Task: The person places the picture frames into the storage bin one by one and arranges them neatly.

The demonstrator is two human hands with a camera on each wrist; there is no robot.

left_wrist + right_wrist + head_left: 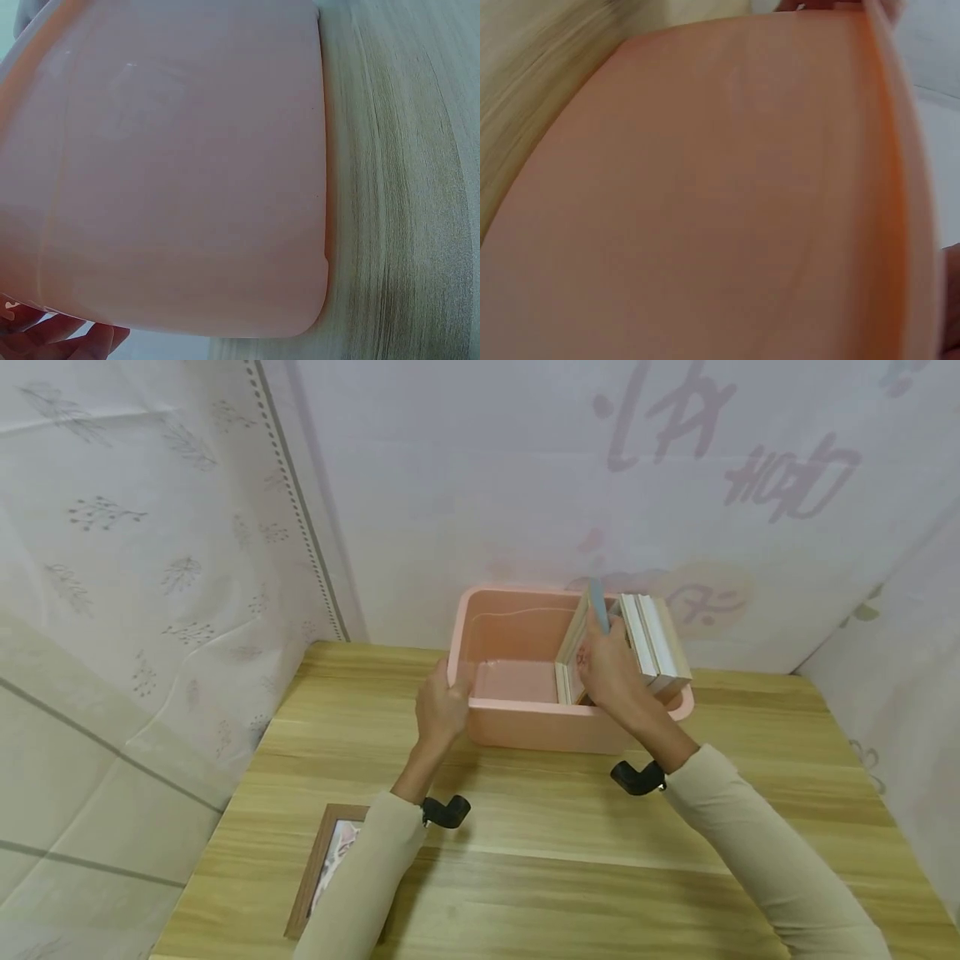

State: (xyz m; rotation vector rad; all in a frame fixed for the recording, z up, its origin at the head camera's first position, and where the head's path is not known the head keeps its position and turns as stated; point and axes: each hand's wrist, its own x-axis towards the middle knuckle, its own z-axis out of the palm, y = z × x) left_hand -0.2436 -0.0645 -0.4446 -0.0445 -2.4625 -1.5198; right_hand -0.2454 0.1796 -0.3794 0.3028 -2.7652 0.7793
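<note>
A pink plastic bin [525,727] stands at the back of the wooden table [540,860]. My left hand [444,706] grips the bin's front left rim, and the bin's pink wall [165,165] fills the left wrist view with fingertips [60,337] at its edge. My right hand [609,667] holds a thin book with a blue spine [597,604], upright inside the bin among other standing books [652,639] at its right end. The right wrist view shows only the bin's wall [720,195] close up.
A wood-framed picture [326,868] lies flat at the table's front left, partly under my left sleeve. Patterned white curtain walls close in the table at the back and both sides. The bin's left half holds nothing visible.
</note>
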